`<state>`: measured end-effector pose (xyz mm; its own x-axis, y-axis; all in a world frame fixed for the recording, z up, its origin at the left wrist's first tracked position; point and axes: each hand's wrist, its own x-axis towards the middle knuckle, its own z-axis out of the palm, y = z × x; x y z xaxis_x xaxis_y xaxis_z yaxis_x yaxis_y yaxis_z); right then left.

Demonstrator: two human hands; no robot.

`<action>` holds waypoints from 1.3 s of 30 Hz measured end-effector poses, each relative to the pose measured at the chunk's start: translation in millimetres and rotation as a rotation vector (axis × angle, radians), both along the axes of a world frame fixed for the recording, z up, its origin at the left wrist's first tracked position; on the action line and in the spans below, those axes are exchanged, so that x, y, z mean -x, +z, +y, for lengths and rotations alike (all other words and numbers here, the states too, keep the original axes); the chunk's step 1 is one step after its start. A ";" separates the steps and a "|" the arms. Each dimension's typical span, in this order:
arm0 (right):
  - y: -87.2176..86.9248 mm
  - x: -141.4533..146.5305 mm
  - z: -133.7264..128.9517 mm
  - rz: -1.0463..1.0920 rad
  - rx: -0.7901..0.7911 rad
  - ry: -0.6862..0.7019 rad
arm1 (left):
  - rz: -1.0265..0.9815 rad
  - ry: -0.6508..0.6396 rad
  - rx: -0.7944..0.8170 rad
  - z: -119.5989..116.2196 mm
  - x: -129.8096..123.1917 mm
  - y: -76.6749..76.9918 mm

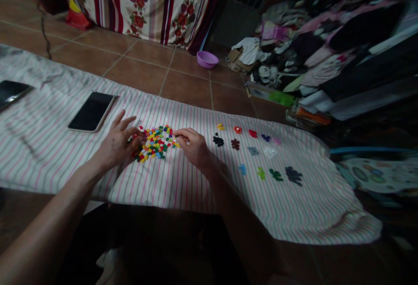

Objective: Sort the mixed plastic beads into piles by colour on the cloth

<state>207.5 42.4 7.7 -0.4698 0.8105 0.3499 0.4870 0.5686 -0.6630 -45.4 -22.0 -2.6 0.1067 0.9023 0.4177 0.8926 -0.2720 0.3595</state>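
Observation:
A loose heap of small mixed-colour pieces point(153, 143) lies on the striped cloth point(196, 193). At the heap's left edge is my left hand point(121, 142), its fingers spread and some of them touching the pieces. My right hand point(193, 145) is at the right edge with thumb and forefinger pressed together; whatever is between them is too small to name. Farther right are single-colour piles, among them black point(218, 141), brown point(235, 144), white point(270, 152), dark green point(276, 174) and dark grey point(294, 175).
A phone point(92, 111) lies left of the heap, and another dark device point(11, 93) is at the far left. Beyond the cloth, a purple basin point(207, 59) stands on the tiled floor near a cardboard box point(237, 61) and heaped clothes point(326, 49).

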 end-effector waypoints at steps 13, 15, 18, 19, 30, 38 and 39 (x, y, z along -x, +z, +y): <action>1.5 -74.4 7.4 -0.047 -0.049 -0.229 | -0.008 0.008 -0.029 1.9 5.5 -5.5; 2.8 -89.9 10.6 -0.062 -0.070 -0.281 | 0.007 0.000 -0.031 2.0 7.9 -8.8; 6.9 -116.3 16.9 -0.083 -0.052 -0.379 | -0.006 -0.009 -0.020 1.4 11.0 -13.1; 8.5 -124.8 18.7 -0.088 -0.030 -0.405 | -0.012 -0.004 -0.012 1.2 11.4 -13.7; 1.4 -147.8 16.6 -0.228 0.001 -0.425 | 0.106 -0.056 -0.001 6.2 0.2 -5.1; -11.9 -140.4 21.0 -0.237 -0.055 -0.361 | 0.158 -0.074 -0.051 8.2 4.8 -9.6; -13.5 -139.6 21.9 -0.231 -0.058 -0.358 | 0.159 -0.069 -0.059 7.9 4.7 -9.6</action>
